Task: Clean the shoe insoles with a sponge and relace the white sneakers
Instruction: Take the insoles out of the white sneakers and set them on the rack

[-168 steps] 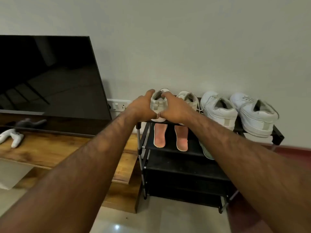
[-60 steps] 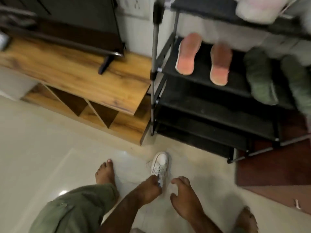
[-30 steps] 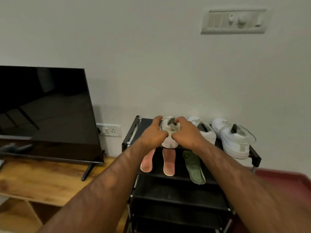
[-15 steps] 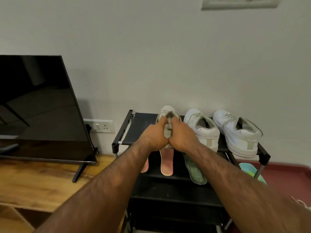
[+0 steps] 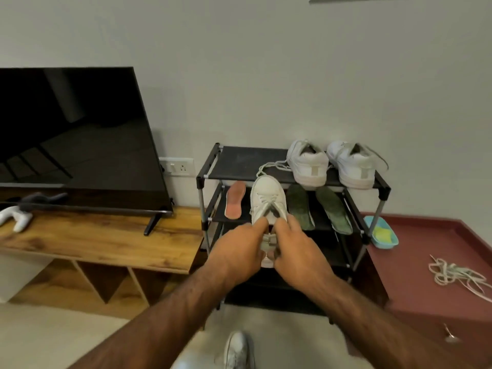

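I have both hands on one white sneaker, held in the air in front of the shoe rack: my left hand and right hand are clamped on its heel end, toe pointing away from me. Its lace trails from beyond the toe onto the rack's top shelf. Above and right of my grip two more white sneakers sit on that shelf, one seemingly unlaced. A pink insole lies just left of the shoe, two green insoles just right. Far right, a blue tub with the sponge and a loose heap of laces. Another sneaker sits on the floor below my wrists. I judge we're early: insoles out, lacing mostly ahead. No readable brand or writing anywhere
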Action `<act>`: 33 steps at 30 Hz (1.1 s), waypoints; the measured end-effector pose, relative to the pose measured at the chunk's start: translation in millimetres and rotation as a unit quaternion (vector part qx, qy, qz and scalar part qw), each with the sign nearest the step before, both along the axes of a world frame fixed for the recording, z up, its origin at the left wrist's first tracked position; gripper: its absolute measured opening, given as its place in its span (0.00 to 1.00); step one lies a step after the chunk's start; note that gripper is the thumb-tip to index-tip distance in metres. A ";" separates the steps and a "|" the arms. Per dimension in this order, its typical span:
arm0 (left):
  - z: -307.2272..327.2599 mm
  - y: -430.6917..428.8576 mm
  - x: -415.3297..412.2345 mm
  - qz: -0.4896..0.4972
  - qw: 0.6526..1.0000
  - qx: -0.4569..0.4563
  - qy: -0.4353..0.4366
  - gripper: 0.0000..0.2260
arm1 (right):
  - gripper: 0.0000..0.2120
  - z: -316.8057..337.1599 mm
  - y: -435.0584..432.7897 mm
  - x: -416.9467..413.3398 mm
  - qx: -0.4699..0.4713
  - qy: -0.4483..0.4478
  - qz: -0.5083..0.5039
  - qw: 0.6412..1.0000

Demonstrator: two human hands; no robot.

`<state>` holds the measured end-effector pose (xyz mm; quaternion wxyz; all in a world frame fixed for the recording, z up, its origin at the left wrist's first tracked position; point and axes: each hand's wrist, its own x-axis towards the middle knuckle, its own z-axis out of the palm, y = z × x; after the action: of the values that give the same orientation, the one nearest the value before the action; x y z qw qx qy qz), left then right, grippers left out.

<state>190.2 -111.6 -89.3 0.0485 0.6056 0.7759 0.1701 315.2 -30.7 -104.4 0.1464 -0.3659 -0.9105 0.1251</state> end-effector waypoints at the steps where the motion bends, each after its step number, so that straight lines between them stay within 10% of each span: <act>1: -13.3 -12.8 9.4 0.000 1.000 0.001 -0.008 0.17 | 0.19 -11.0 -12.9 10.3 -0.013 -0.003 -0.003 1.000; 16: -188.5 -142.9 110.1 -0.006 0.975 -0.201 -0.099 0.23 | 0.27 -162.7 -151.4 106.0 -0.195 -0.184 -0.012 0.963; 33: -257.4 -96.5 109.8 -0.021 0.892 -0.281 -0.354 0.26 | 0.07 -271.8 -98.0 128.0 -0.244 -0.143 -0.059 0.957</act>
<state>300.0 -208.1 -346.6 0.4916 0.4829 0.7097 0.1466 443.2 -128.8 -376.2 -0.0718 -0.4579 -0.8403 0.2813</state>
